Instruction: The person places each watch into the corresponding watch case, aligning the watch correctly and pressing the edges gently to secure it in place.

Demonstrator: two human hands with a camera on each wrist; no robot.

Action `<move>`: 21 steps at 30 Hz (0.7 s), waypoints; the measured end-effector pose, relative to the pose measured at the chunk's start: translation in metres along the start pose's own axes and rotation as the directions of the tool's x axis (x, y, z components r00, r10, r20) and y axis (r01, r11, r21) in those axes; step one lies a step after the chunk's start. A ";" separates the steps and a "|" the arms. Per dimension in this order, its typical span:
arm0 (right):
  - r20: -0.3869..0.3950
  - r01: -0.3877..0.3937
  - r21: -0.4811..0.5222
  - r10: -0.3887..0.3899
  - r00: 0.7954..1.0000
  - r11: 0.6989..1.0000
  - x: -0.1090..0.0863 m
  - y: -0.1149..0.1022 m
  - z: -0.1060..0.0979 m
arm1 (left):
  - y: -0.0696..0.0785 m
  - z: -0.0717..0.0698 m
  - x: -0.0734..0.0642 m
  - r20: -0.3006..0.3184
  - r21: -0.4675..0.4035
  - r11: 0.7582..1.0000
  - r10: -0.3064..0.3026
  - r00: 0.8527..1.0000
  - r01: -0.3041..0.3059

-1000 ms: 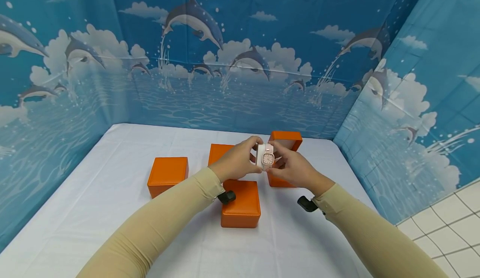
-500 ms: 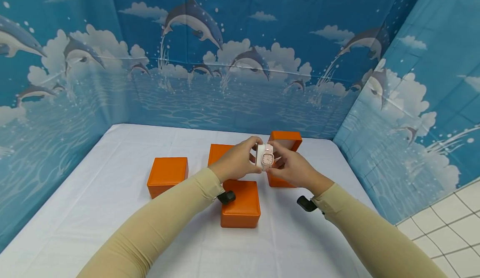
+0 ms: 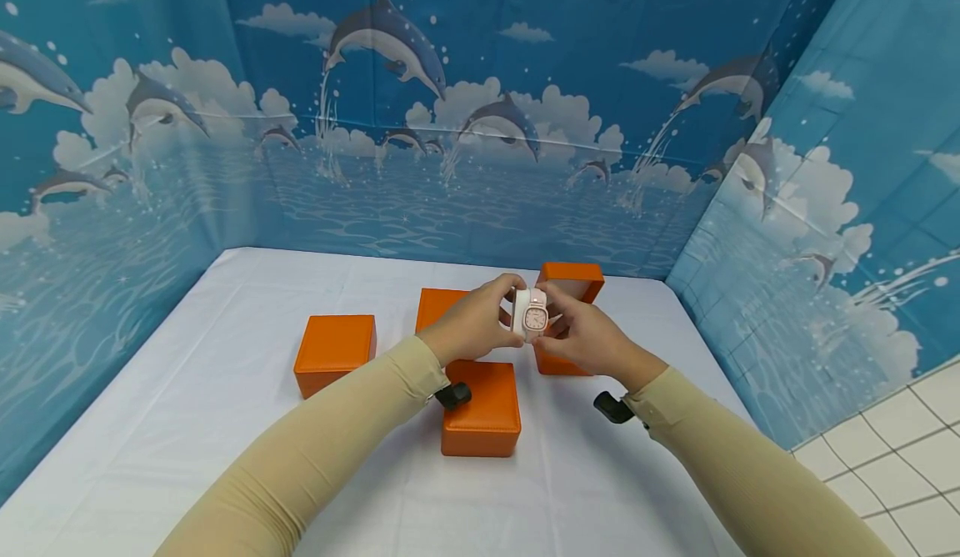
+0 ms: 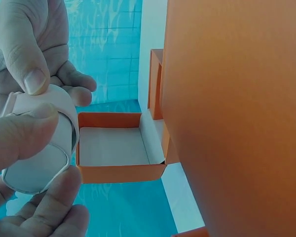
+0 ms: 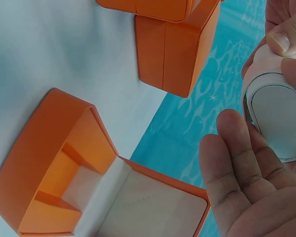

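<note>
A wristwatch [image 3: 536, 318] with a pale pink strap and squarish face is wrapped round a white cushion [image 3: 519, 311], raised above the table between both hands. My left hand [image 3: 476, 319] grips the cushion from the left with thumb and fingers. From the right, my right hand [image 3: 592, 336] pinches the watch and cushion, thumb below and index finger above. In the right wrist view, other fingers [image 5: 232, 153] of that hand stretch out beside the cushion's flat end. Just behind the right hand stands an orange box [image 3: 572, 271], its lid raised; its compartment [image 5: 84, 187] holds no cushion.
Three closed orange boxes stand on the white-covered table [image 3: 187, 424]: one at the left [image 3: 335, 348], one in front [image 3: 482, 411], and one [image 3: 438, 303] partly hidden behind the left hand. Dolphin-printed curtains [image 3: 480, 182] border the back and sides.
</note>
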State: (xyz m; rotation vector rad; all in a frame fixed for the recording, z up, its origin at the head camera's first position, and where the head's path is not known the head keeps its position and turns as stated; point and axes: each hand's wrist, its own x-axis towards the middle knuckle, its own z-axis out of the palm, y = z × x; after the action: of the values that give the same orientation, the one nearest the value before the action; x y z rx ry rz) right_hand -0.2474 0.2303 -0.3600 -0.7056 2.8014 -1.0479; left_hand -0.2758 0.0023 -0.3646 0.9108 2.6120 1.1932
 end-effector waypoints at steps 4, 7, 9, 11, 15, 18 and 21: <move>0.002 0.002 0.005 -0.002 1.000 1.000 0.000 -0.001 -0.001 | 0.000 0.000 0.000 0.000 -0.002 1.000 -0.001 1.000 0.001; -0.002 0.006 0.001 -0.006 1.000 1.000 0.000 -0.001 -0.001 | 0.001 0.000 0.000 0.002 -0.007 1.000 -0.003 1.000 0.003; -0.004 0.008 -0.001 -0.008 1.000 1.000 0.000 -0.001 -0.001 | 0.001 0.000 0.000 0.002 -0.011 1.000 -0.005 1.000 0.005; -0.003 0.009 -0.001 -0.009 1.000 1.000 -0.001 -0.001 -0.002 | 0.001 0.000 0.001 0.003 -0.018 1.000 -0.009 1.000 0.009; 0.002 0.006 0.004 -0.006 1.000 1.000 -0.001 -0.002 -0.002 | 0.002 0.000 0.001 0.003 -0.019 1.000 -0.020 1.000 0.020; 0.002 0.012 0.001 -0.012 1.000 1.000 0.000 -0.002 -0.002 | 0.002 0.000 0.001 0.003 -0.019 1.000 -0.021 1.000 0.021; -0.001 0.014 -0.004 -0.014 1.000 1.000 -0.001 -0.003 -0.002 | 0.002 0.000 0.001 0.006 -0.025 0.999 -0.026 1.000 0.026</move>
State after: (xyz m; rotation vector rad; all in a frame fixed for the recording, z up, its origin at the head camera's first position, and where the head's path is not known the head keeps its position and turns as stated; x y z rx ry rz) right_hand -0.2459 0.2298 -0.3562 -0.7266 2.8039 -1.0455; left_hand -0.2757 0.0042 -0.3629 0.8720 2.5902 1.2129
